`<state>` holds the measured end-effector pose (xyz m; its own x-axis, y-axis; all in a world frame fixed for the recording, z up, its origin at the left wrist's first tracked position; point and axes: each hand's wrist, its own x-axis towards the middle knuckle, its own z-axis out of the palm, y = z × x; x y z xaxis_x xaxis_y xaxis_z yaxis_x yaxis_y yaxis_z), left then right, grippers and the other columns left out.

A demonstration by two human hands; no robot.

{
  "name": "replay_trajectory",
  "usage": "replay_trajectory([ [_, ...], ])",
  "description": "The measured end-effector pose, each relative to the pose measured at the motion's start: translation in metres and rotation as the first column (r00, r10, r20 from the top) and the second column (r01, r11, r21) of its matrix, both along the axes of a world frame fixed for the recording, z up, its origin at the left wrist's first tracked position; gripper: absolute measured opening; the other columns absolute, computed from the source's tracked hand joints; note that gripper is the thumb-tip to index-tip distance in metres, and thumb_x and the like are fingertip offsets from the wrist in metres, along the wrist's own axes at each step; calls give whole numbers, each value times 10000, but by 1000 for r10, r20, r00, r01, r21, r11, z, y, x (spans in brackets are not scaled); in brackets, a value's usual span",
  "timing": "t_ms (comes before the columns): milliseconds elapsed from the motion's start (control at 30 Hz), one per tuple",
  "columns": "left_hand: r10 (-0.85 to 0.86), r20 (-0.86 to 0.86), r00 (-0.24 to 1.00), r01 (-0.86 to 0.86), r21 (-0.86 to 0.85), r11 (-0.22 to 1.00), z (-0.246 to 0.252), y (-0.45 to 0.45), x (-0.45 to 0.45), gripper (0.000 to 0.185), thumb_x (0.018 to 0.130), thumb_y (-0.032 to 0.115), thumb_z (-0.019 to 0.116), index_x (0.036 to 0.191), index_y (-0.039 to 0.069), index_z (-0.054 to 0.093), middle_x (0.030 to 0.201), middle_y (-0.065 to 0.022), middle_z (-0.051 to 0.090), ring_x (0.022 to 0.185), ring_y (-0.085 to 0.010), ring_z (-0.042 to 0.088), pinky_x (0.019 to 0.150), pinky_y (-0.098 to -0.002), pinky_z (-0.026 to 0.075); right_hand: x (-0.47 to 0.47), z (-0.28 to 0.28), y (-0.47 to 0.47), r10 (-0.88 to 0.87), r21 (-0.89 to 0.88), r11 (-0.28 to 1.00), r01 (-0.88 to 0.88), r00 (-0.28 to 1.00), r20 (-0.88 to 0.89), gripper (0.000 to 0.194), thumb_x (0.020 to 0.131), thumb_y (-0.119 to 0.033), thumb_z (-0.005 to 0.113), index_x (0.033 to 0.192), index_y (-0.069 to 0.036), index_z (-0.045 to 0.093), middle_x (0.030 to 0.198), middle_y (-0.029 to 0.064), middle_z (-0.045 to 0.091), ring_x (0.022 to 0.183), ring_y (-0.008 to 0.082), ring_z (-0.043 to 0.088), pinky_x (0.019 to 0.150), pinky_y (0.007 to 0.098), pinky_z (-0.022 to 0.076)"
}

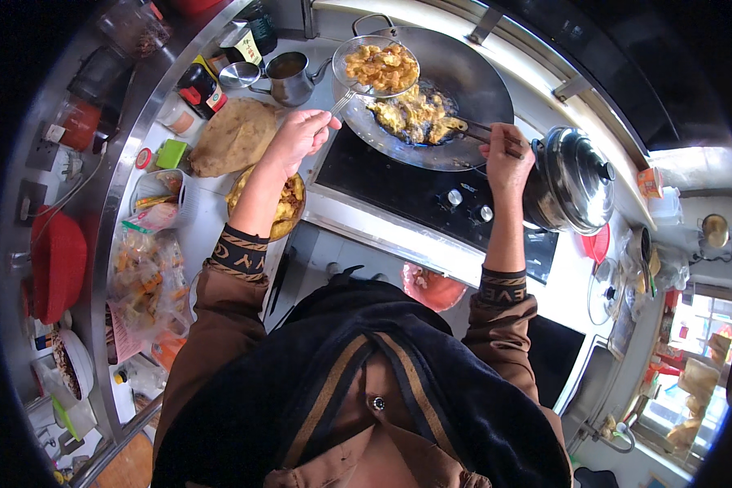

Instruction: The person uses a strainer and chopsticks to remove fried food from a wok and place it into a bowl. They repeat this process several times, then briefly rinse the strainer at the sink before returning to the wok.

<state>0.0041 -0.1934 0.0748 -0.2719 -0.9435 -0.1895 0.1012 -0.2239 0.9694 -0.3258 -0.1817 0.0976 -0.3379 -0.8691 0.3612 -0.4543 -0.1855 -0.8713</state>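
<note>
My left hand (299, 141) grips the handle of a wire mesh skimmer (349, 97), which hangs over the left side of a large wok (482, 73). Golden fried pieces (381, 66) fill the skimmer's bowl. In my right hand (507, 157) is a pair of dark chopsticks (477, 129), their tips at a battered piece in the wok. More battered pieces (410, 116) lie clumped in the oil there. Below my left forearm, partly hidden by it, a bowl (304, 210) holds fried pieces.
The wok rests on a black gas stove (396, 168) with knobs. Right of it stands a lidded steel pot (576, 183). A metal oil pot (290, 79), sauce bottles (201, 88) and a brown flat object (235, 137) line the left counter. A red basin (433, 288) sits below the counter edge.
</note>
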Motion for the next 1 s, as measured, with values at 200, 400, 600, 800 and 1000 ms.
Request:
replay_trajectory([
  [200, 4, 11, 1000, -4, 4, 1000, -1, 3, 0, 250, 959, 230, 477, 889, 23, 599, 562, 75, 410, 469, -5, 319, 424, -167, 232, -12, 6, -11, -21, 91, 995, 35, 988, -151, 140, 891, -114, 589, 922, 7, 650, 702, 63, 646, 579, 110, 630, 534, 225, 488],
  [400, 13, 16, 1000, -13, 10, 1000, 2, 4, 2, 248, 959, 223, 476, 887, 21, 602, 565, 78, 410, 476, -5, 325, 428, -164, 237, 3, -9, -33, 98, 94, 990, -102, 994, 47, 146, 902, -134, 586, 944, -16, 659, 751, 46, 660, 577, 98, 619, 534, 206, 486],
  [600, 9, 10, 1000, -9, 0, 1000, 5, 4, 2, 248, 960, 221, 473, 895, 22, 605, 569, 80, 410, 481, -6, 327, 431, -160, 242, 15, -23, -62, 198, 120, 975, -189, 977, -75, 123, 864, -107, 605, 916, -17, 669, 725, 66, 658, 584, 123, 633, 536, 239, 489],
  [800, 14, 16, 1000, -14, -9, 1000, 4, 5, 6, 247, 959, 231, 480, 890, 29, 605, 563, 78, 409, 476, -3, 327, 428, -158, 241, 1, -8, -62, 154, 145, 981, -128, 970, -187, 114, 837, -117, 628, 859, -19, 682, 665, 95, 665, 577, 148, 658, 544, 269, 496],
  [1000, 24, 32, 999, -24, -21, 1000, 3, 7, 4, 248, 955, 250, 493, 881, 43, 605, 556, 80, 400, 468, 0, 325, 422, -156, 232, -10, -6, -87, 21, 1, 1000, -21, 1000, 9, 106, 852, -96, 617, 855, 7, 643, 639, 89, 641, 545, 158, 648, 500, 265, 482],
])
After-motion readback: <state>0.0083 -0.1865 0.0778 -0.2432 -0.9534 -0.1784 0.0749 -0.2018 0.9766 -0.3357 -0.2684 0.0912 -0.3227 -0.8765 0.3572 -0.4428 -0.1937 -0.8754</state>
